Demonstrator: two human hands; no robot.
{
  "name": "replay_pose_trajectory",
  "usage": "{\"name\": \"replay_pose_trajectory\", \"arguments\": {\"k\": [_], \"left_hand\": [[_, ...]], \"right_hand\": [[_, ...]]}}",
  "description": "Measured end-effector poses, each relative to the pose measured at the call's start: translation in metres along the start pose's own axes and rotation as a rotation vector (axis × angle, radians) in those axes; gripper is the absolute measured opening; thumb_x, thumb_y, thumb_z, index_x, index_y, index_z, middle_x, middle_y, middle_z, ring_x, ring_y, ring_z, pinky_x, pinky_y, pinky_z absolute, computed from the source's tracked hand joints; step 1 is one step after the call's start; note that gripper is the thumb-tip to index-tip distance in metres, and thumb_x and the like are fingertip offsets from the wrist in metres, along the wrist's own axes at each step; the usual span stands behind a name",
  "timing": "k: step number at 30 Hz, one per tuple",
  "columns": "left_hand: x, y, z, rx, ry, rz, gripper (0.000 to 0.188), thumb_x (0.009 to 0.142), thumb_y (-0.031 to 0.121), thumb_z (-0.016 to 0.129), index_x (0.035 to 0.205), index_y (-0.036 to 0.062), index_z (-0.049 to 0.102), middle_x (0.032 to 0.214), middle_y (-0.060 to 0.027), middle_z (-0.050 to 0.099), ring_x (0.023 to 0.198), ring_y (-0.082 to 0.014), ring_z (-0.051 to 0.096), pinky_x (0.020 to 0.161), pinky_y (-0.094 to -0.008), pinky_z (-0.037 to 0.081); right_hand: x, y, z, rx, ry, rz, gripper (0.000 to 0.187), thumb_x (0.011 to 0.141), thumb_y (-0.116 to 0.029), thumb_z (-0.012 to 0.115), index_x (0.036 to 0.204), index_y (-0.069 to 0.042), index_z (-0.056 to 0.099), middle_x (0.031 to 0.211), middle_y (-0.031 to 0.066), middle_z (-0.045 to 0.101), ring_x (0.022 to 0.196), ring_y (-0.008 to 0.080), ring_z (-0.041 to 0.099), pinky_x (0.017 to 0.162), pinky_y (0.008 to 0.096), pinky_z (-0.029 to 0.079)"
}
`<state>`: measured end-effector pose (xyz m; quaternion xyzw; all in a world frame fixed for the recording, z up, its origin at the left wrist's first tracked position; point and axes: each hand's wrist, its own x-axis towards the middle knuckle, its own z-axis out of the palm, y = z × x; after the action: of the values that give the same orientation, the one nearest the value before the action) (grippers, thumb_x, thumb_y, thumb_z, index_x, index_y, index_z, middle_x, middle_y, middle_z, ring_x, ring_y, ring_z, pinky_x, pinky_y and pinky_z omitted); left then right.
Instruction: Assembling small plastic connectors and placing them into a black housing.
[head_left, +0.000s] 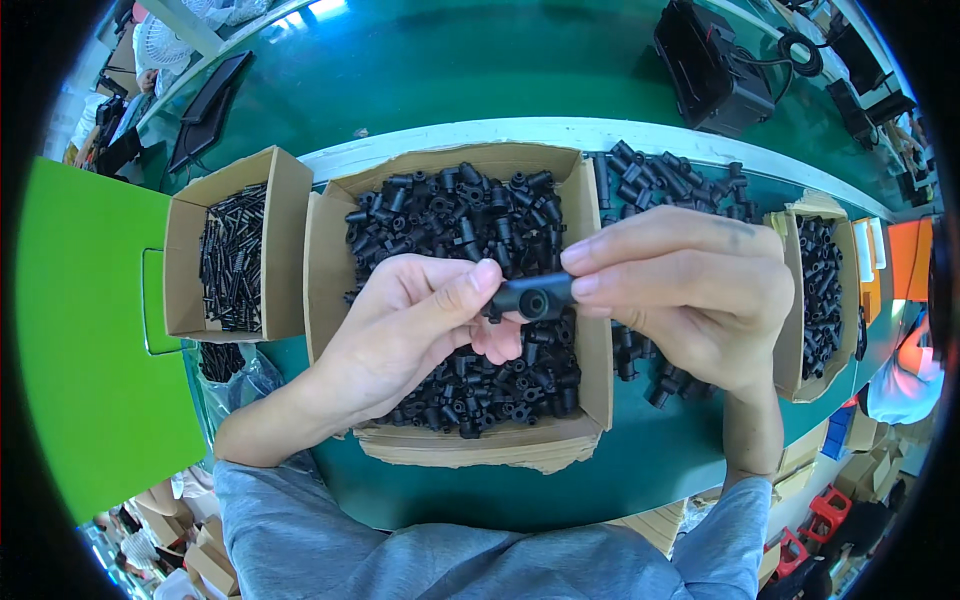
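Note:
Between my two hands is a black plastic tube fitting [535, 300] with a round side opening turned toward me. My left hand [425, 310] pinches its left end between thumb and fingers. The fingertips of my right hand [685, 290] close on its right end. Both hands are raised over a large cardboard box [455, 445] filled with similar black fittings [455, 215]. More black tubular pieces [665, 180] lie in a loose pile on the green table, right of the box and partly behind my right hand.
At the left stands a cardboard box [285, 245] of thin black parts, beside a bright green panel [100, 340]. Another box [800, 385] of small black parts is at the right. A pale ledge [450, 135] runs behind the boxes. Beyond it sits a black device [710, 75] with a cable.

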<state>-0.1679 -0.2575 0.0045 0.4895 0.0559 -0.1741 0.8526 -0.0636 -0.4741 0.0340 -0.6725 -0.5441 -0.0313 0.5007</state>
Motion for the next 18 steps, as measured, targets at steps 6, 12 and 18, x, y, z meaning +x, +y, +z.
{"name": "replay_pose_trajectory", "arguments": {"k": [6, 12, 18], "left_hand": [[-0.004, -0.005, 0.012, 0.215, 0.144, 0.204, 0.027, 0.093, 0.02, 0.066, 0.105, -0.0042, 0.069, 0.09, -0.0111, 0.071, 0.078, -0.0124, 0.065, 0.072, -0.0243, 0.05], [-0.006, -0.003, 0.011, 0.929, 0.209, 0.69, 0.025, 0.082, 0.005, 0.076, 0.104, -0.0061, 0.07, 0.086, -0.0123, 0.072, 0.076, -0.0123, 0.066, 0.066, -0.0248, 0.051], [-0.011, -0.009, 0.014, 0.393, 0.194, 0.414, 0.021, 0.089, 0.004, 0.069, 0.105, -0.0083, 0.068, 0.088, -0.0156, 0.071, 0.078, -0.0169, 0.068, 0.071, -0.0269, 0.055]], "right_hand": [[-0.004, -0.011, 0.004, 0.142, 0.069, 0.397, 0.021, 0.075, 0.008, 0.075, 0.095, 0.004, 0.072, 0.092, 0.0165, 0.071, 0.081, 0.0213, 0.071, 0.071, 0.0276, 0.058], [-0.009, -0.005, 0.015, 0.431, 0.173, 0.507, 0.023, 0.073, 0.009, 0.076, 0.095, 0.004, 0.072, 0.095, 0.0186, 0.071, 0.086, 0.0227, 0.071, 0.077, 0.0303, 0.058], [-0.01, 0.006, 0.012, 0.152, 0.128, 0.113, 0.021, 0.07, 0.002, 0.079, 0.09, 0.001, 0.074, 0.094, 0.0204, 0.073, 0.08, 0.0284, 0.073, 0.072, 0.0333, 0.058]]}}
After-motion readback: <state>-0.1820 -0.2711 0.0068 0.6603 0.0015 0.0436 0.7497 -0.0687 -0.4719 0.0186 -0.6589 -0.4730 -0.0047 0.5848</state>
